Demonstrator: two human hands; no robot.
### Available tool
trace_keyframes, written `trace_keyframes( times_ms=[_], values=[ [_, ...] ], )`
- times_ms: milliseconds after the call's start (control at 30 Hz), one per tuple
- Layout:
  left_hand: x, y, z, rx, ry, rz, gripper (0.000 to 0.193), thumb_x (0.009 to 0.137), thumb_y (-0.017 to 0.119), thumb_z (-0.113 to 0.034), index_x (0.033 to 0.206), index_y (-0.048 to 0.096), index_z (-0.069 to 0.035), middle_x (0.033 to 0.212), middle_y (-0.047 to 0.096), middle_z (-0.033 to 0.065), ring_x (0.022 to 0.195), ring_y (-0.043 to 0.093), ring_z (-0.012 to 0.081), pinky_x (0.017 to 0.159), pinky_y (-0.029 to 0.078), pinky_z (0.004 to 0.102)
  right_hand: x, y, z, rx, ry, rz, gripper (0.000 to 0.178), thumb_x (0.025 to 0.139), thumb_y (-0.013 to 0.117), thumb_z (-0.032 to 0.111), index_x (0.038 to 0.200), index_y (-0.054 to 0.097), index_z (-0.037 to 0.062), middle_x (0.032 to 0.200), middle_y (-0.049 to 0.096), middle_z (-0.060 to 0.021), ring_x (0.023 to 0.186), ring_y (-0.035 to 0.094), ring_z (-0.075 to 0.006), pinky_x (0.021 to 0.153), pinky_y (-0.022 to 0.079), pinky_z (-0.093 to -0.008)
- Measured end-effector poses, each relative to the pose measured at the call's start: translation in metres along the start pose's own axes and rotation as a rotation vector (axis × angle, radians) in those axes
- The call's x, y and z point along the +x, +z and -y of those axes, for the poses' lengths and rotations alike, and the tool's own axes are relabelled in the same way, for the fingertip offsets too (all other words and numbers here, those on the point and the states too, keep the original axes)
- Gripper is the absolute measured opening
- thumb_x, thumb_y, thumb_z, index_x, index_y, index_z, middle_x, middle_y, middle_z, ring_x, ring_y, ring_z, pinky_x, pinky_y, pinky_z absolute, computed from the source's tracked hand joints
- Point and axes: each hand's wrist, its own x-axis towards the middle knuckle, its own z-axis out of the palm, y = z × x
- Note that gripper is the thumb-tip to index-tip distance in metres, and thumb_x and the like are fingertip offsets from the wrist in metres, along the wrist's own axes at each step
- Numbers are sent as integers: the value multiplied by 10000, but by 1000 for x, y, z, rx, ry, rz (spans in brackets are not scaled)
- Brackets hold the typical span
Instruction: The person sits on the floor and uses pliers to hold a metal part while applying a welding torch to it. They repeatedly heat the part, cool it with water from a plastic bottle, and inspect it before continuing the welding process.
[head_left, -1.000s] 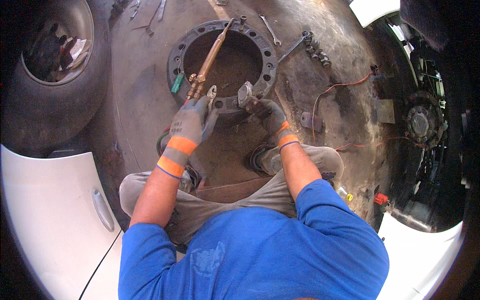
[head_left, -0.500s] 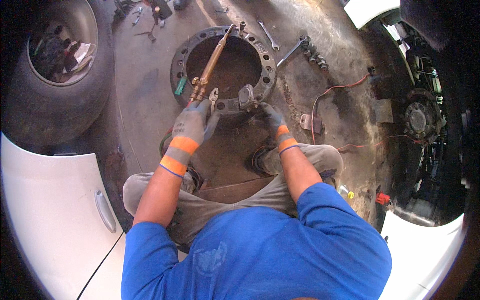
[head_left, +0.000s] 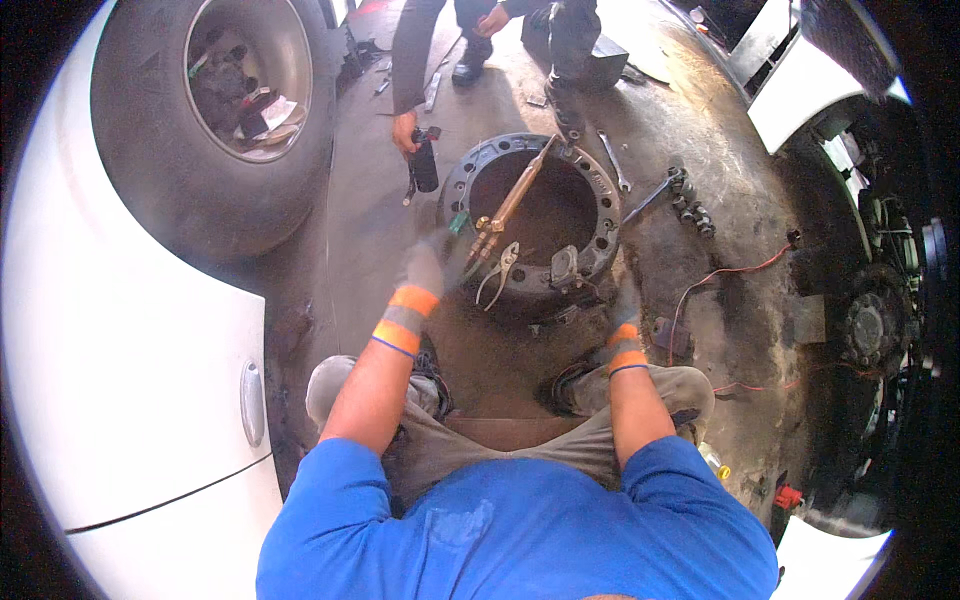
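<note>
A round metal brake drum [head_left: 608,222] lies on the floor before me. Across its opening rests a brass cutting torch [head_left: 520,192], its tip at the far rim. My left hand [head_left: 425,268], gloved and smeared by motion, is just left of the torch's valve end; its fingers are unclear. Pliers [head_left: 508,262] with splayed handles lie on the near rim, beside a grey metal piece [head_left: 566,264]. A green object [head_left: 459,222] sits on the left rim. My right hand [head_left: 625,302], also gloved and blurred, is beside the drum's near right edge; its grip is not visible.
Beyond the drum, a co-worker's hand [head_left: 405,131] holds a dark tool [head_left: 425,165]. A wrench [head_left: 614,160] and a linked metal part [head_left: 690,205] lie at right, near a red cable [head_left: 725,268]. A large tyre [head_left: 140,130] stands left, above a white panel [head_left: 170,350].
My left hand has come away from the torch and pliers, leftward. My right hand has drawn back from the grey piece. A co-worker has come into view at the far side.
</note>
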Motion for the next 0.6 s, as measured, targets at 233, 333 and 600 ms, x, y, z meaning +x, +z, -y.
trace_keyframes(
  times_ms=[233,333,600],
  values=[
    [54,-33,80,-696,-895,-316,456,867,611,-369,1112,646,13,989,689,230,841,684,349,658,529,431,-72,12,151,-833,-918,-238,279,963,532,165,1175,607,2,1078,658,-114,939,639,-189,843,514,-331],
    [65,-21,108,-592,-927,-254,548,867,595,-422,1206,609,9,1071,672,219,812,677,367,642,529,450,-84,-21,178,-982,-1069,-142,362,879,618,55,1234,566,2,1029,642,-114,883,640,-212,818,518,-333],
    [109,54,284,45,-770,-565,633,815,640,-559,1141,609,-18,913,632,141,701,618,319,584,522,459,-50,-5,168,-478,-479,-43,257,998,499,248,993,605,14,833,671,-85,744,614,-161,706,495,-288]
  ],
)
